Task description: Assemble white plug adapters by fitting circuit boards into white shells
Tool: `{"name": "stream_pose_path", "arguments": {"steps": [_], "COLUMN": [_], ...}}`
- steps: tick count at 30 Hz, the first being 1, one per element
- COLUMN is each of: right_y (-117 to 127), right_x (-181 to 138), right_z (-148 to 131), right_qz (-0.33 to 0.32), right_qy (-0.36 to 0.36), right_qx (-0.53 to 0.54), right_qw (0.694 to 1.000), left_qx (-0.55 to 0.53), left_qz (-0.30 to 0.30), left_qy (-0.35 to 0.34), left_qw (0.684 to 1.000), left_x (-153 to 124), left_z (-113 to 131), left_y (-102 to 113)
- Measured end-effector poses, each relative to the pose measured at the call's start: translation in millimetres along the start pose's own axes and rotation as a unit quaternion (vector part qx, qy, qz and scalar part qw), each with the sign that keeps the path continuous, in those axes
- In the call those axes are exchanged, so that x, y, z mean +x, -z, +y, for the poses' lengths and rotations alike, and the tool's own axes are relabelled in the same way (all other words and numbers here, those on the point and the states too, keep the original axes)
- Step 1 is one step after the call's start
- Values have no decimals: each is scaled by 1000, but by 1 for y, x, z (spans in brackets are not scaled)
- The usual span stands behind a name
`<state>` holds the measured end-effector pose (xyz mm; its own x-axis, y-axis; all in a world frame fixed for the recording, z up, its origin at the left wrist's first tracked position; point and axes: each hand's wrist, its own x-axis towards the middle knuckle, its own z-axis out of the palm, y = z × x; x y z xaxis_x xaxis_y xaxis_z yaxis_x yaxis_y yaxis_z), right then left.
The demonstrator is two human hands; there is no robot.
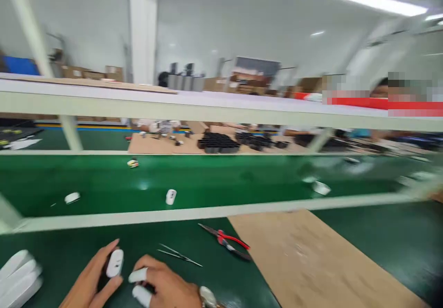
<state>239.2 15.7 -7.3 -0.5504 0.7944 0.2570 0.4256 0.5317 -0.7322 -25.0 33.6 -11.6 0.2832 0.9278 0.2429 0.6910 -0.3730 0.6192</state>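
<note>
My left hand (93,278) grips a small white oval plastic casing (115,263) between thumb and fingers. Dark marks show on the casing's face. Close by on the right, my right hand (166,284) is bent, with white finger covers on its thumb and forefinger. Those two tips stand apart, and I see nothing held between them. Metal tweezers (180,255) lie on the green mat just beyond my right hand. Farther right are red-handled long-nose pliers (224,241), their jaws pointing away to the left.
A stack of white pieces (20,278) sits at the left edge. Brown cardboard (311,257) covers the bench at right. Beyond a pale rail (207,212), a green belt (224,179) carries another white casing (170,196) and several small parts. A shelf beam (207,107) crosses above.
</note>
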Motion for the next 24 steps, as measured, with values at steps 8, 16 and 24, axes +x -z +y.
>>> {"name": "stream_pose_path", "arguments": {"steps": [8, 16, 24], "right_y": [19, -32, -71], "right_x": [76, 233, 314], "right_z": [2, 31, 30], "right_qz": [45, 27, 100], "right_qy": [15, -39, -66], "right_qx": [-15, -152, -175], "right_qw": [999, 987, 977], "left_qx": [-57, -73, -53], "left_qz": [-115, -158, -175], "left_qy": [-30, -30, -36], "left_qw": [991, 984, 982], "left_x": [1, 5, 16], "left_z": [7, 11, -10], "left_y": [15, 25, 13]}}
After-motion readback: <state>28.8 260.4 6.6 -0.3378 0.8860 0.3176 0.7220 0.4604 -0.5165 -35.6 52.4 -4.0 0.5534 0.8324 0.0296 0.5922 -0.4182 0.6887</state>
